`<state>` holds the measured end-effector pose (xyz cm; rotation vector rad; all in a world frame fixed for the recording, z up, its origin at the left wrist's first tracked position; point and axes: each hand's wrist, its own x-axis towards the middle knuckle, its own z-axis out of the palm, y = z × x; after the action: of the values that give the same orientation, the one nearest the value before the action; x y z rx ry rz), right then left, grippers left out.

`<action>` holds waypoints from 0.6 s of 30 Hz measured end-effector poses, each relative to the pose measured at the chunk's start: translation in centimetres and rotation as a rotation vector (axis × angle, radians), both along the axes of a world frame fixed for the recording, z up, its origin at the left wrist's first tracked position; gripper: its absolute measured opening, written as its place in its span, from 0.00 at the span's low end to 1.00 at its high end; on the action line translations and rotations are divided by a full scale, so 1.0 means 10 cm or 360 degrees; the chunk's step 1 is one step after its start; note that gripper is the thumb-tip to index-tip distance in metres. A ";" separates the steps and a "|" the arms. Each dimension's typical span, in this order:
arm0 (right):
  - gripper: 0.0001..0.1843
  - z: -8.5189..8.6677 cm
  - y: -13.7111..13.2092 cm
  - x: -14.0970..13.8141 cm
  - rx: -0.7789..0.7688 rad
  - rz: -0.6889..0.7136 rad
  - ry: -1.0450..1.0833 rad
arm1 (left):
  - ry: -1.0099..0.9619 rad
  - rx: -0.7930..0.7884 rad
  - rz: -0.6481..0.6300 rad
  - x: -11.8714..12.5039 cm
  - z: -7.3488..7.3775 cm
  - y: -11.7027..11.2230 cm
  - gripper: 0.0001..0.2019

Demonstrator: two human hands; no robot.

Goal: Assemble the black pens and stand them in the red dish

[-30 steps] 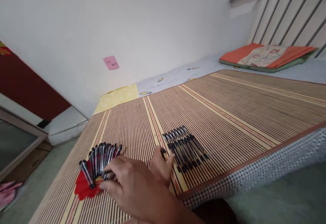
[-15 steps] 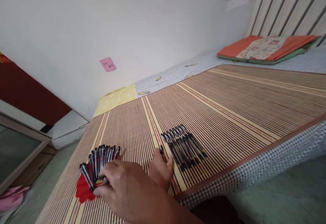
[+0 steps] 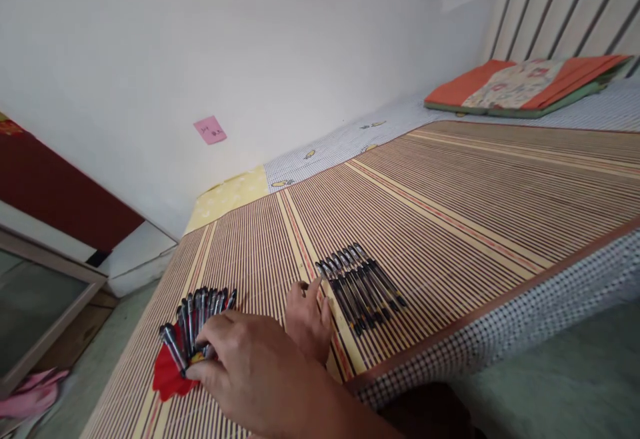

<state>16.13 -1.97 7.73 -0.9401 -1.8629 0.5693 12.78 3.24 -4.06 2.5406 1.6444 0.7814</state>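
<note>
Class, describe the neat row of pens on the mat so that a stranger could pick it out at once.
On the striped bamboo mat, two groups of dark pens lie near the front edge. The row of pens is the right-hand group, laid side by side straight on the mat. The fanned pens to its left spread over a red piece instead.

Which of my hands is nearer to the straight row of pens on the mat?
Left. The left hand rests right beside the row of pens, at its edge. The right hand is farther off, over the fanned pens on the red sheet.
</note>
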 end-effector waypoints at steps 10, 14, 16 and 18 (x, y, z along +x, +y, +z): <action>0.10 0.07 0.04 0.16 -0.0173 0.0029 0.0126 | 0.0220 -0.0050 -0.0033 0.21 -0.12 0.10 0.18; 0.10 0.08 0.03 0.16 -0.0170 0.0064 0.0103 | 0.0174 -0.0070 -0.0055 0.18 -0.16 0.11 0.16; 0.10 0.09 0.03 0.16 -0.0163 0.0066 0.0085 | 0.0126 -0.0080 -0.0066 0.18 -0.16 0.10 0.13; 0.10 0.09 0.03 0.16 -0.0157 0.0057 0.0074 | 0.0068 -0.0090 -0.0031 0.17 -0.17 0.08 0.08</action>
<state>17.69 -1.63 8.60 -0.9514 -1.8271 0.7041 14.49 4.06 -5.76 2.5479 1.6266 0.6738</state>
